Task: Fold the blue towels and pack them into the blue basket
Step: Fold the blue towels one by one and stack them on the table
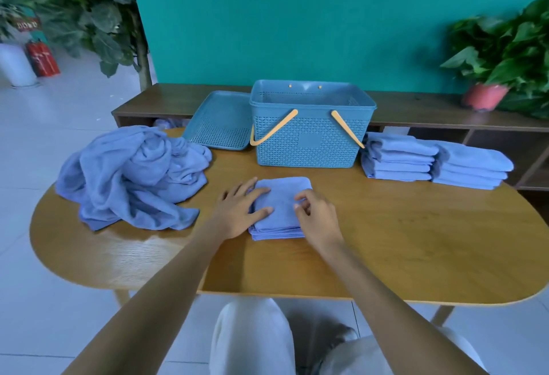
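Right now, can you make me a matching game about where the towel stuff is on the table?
Things:
1. folded towel
2. messy towel heap
3. towel stacks
4. basket lid

Places:
A. right of the blue basket
B. leaning at the basket's left side
C. under both hands
D. left end of the table

Pairs: 1-C, 2-D, 3-A, 4-B

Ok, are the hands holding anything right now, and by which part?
Nothing is lifted. The left hand rests flat on the left side of the folded towel on the table; the right hand pinches its right edge with curled fingers.
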